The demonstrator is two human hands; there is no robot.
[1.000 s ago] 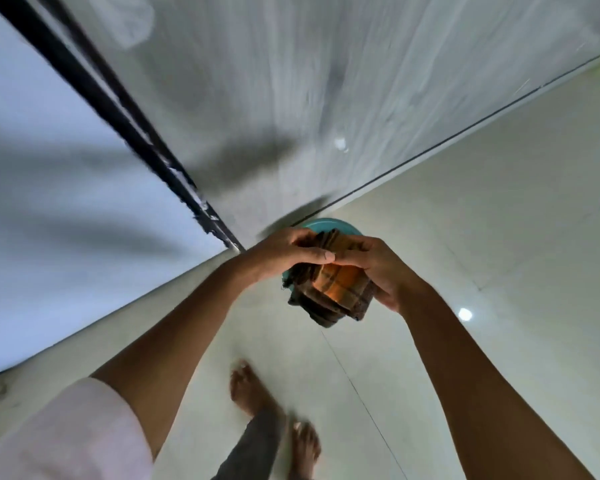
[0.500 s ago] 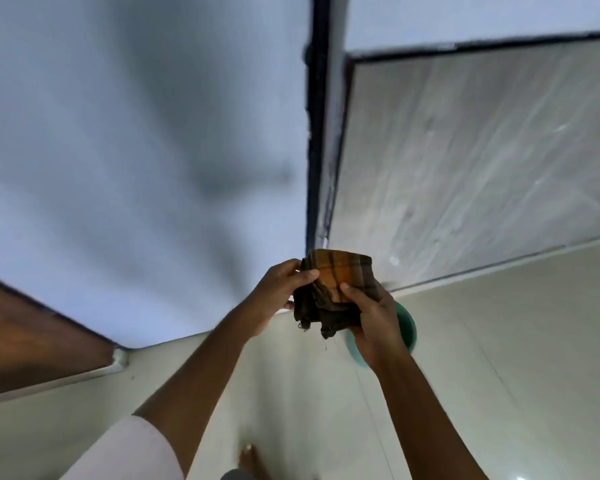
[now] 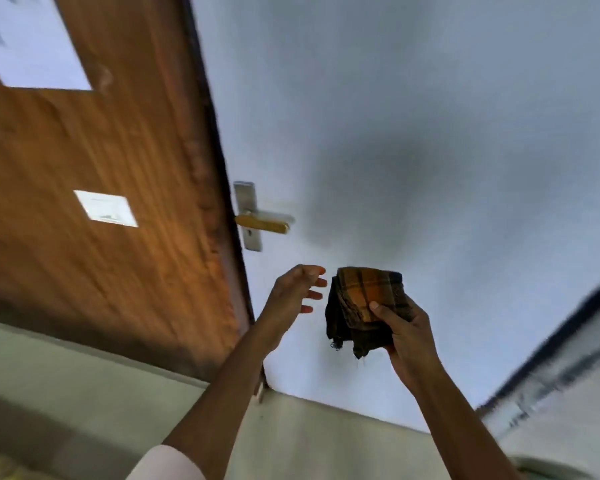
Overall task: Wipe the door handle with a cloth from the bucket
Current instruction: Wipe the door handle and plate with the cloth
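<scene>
A folded brown-and-orange checked cloth [image 3: 366, 308] is gripped in my right hand [image 3: 407, 332], thumb pressed on its front. My left hand [image 3: 297, 294] hovers just left of the cloth with fingers spread, holding nothing. Above both hands, a brass lever door handle [image 3: 264, 222] on a steel plate [image 3: 247, 216] sticks out at the edge of the brown wooden door [image 3: 101, 161]. The handle is roughly a hand's length above my left fingertips. The bucket is out of view.
A pale blue-white wall [image 3: 413, 133] fills the area right of the door. A white label [image 3: 105, 207] is stuck on the door. A dark frame and grey surface [image 3: 561, 372] run along the lower right. Light floor [image 3: 84, 403] lies below.
My view has swung left, bringing the wooden door and handle into sight and losing the bucket. My left hand has let go of the cloth and opened; my right hand still holds it.
</scene>
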